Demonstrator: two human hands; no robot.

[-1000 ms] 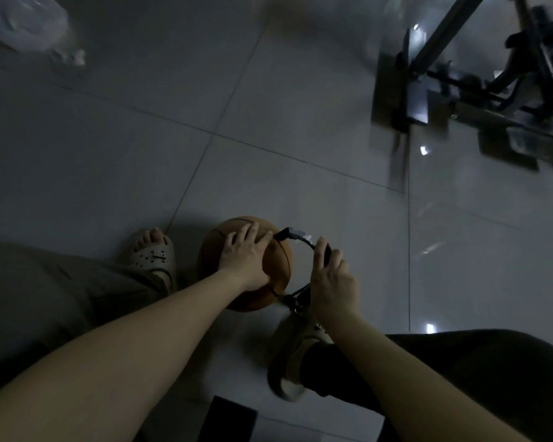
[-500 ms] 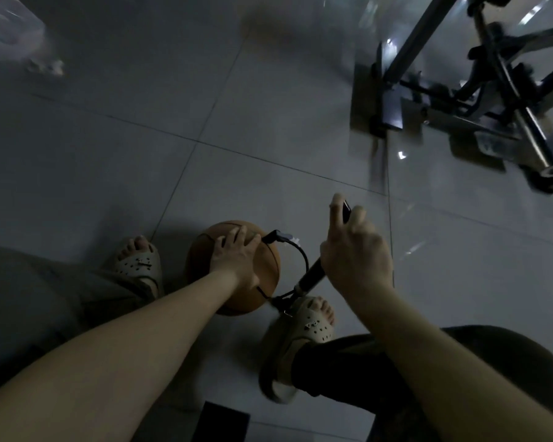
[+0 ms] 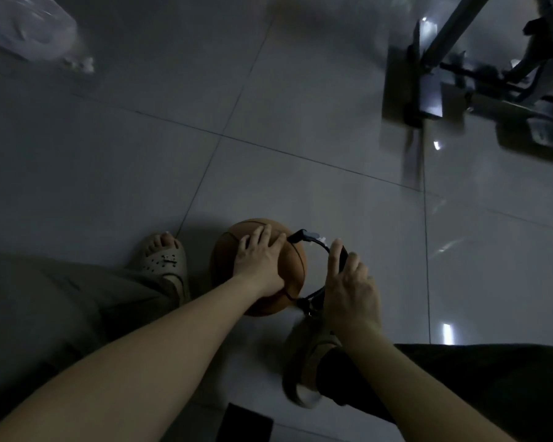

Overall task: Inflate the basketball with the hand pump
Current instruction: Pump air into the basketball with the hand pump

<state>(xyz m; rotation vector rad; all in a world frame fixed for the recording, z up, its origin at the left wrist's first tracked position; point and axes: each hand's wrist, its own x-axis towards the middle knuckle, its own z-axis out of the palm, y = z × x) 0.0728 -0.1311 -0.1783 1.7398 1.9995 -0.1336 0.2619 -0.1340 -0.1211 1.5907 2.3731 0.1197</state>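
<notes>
**Grey tiled floor (image 3: 300, 90), dim light: pump handle pushed down**

Lower than half a second ago: right grip (image 3: 348, 282), then raised high, now level with the ball, fingers curled round the handle of the hand pump (image 3: 343, 256). Unmoved since then: left grip (image 3: 259, 260), fingers spread flat, pressing down, clasping nothing.

Directly under left grip, on the floor: one basketball (image 3: 292, 266), orange-brown, dark seams. Between the two grips: one black hose (image 3: 318, 242), arching from ball top towards the pump.

Two sandals: left sandal (image 3: 163, 263) left of left grip, right sandal (image 3: 304, 362) below right grip.

Far beyond both grips: one plastic bag (image 3: 29, 30), one metal frame (image 3: 444, 59).
</notes>
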